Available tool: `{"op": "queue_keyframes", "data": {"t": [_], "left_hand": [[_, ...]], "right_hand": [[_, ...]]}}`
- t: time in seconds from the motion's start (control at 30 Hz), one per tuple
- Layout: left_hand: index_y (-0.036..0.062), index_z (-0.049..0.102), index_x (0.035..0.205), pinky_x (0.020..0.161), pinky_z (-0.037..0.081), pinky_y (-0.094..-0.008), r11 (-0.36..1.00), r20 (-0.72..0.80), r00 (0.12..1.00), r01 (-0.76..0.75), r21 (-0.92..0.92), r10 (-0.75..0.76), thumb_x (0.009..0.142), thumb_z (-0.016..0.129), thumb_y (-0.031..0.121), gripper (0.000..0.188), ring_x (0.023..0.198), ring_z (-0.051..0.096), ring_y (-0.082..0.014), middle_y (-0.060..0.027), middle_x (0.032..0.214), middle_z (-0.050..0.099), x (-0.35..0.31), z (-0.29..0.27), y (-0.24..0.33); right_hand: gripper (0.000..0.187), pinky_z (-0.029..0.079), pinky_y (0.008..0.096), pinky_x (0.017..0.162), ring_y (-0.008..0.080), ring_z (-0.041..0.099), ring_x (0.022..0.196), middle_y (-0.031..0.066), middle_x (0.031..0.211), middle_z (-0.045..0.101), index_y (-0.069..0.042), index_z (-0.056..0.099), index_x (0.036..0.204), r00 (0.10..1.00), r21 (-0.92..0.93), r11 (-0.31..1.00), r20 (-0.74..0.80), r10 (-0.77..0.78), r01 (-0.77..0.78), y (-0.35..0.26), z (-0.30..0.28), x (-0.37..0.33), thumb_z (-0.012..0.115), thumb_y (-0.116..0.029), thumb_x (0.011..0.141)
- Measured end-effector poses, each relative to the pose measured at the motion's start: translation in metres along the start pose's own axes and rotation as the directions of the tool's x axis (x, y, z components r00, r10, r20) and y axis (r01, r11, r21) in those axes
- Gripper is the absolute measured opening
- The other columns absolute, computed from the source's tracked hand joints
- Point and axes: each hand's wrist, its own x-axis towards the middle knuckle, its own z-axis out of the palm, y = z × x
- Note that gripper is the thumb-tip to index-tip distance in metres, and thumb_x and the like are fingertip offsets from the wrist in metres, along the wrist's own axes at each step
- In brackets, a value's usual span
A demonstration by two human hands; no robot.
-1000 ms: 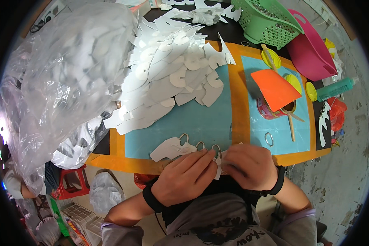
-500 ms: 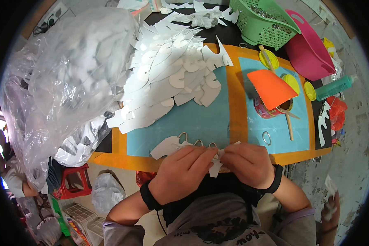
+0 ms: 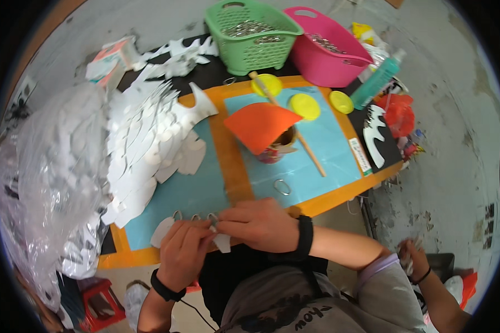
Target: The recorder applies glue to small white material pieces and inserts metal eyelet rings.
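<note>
At the table's front edge, my left hand [image 3: 184,244] and my right hand [image 3: 260,223] pinch a white scalloped cut-out [image 3: 161,232] between them. Several metal rings [image 3: 177,215] stand along its upper edge. Fingers of both hands meet around the rightmost ring [image 3: 212,218], covering part of it. One white end of the cut-out hangs below the fingertips. A loose metal ring [image 3: 282,187] lies on the light blue mat [image 3: 328,183], beyond my right hand. A heap of similar white cut-outs [image 3: 150,147] lies beyond my left hand.
A can [image 3: 272,155] with an orange sheet [image 3: 264,126] and a wooden stick [image 3: 311,152] stands on the mat near yellow lids [image 3: 305,106]. Green [image 3: 255,53] and pink baskets [image 3: 330,64] hold metal pieces. A plastic bag [image 3: 61,161] bulges at left. Another person's hand [image 3: 414,258] shows lower right.
The whole view has swung, so the table and baskets appear farther left. My hands stay on the white cut-out, and my right hand now lies more across it.
</note>
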Motion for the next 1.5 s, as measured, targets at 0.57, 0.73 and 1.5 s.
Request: {"op": "queue_keyframes", "data": {"t": [0.57,0.73,1.5], "left_hand": [[0.0022,0.063,0.088,0.067,0.049,-0.0363,1.0,0.017,1.0,0.023,0.003,-0.023,0.075,0.069,-0.004,0.016,0.077,0.063,-0.0296,-0.0097,0.091,0.066,0.005,-0.006,0.002],[0.0019,0.062,0.089,0.068,0.053,-0.0356,0.998,0.064,0.997,-0.053,0.041,0.05,0.075,0.069,0.0,0.015,0.081,0.064,-0.0274,-0.0099,0.094,0.066,0.003,-0.008,-0.002],[-0.0018,0.064,0.096,0.08,0.055,-0.0344,0.974,0.183,0.97,-0.186,0.126,0.161,0.075,0.065,0.0,0.021,0.096,0.066,-0.0287,-0.0131,0.106,0.067,-0.002,-0.015,-0.008]], "right_hand": [[0.028,0.051,0.0332,0.062,0.0225,0.061,0.081,0.002,0.1,0.061,-0.009,0.059,0.102,0.997,-0.015,0.999,0.068,-0.031,0.032,0.001,-0.002,-0.004,0.068,-0.009,0.075],[0.028,0.051,0.0348,0.063,0.025,0.062,0.08,0.004,0.096,0.059,-0.008,0.057,0.103,0.997,0.122,0.99,0.002,0.071,-0.071,-0.006,-0.005,0.001,0.07,-0.009,0.078],[0.034,0.052,0.0311,0.058,0.0205,0.063,0.077,0.0032,0.1,0.063,-0.006,0.064,0.107,0.995,-0.011,0.998,-0.07,-0.069,0.069,0.005,-0.011,-0.016,0.069,-0.011,0.075]]}}
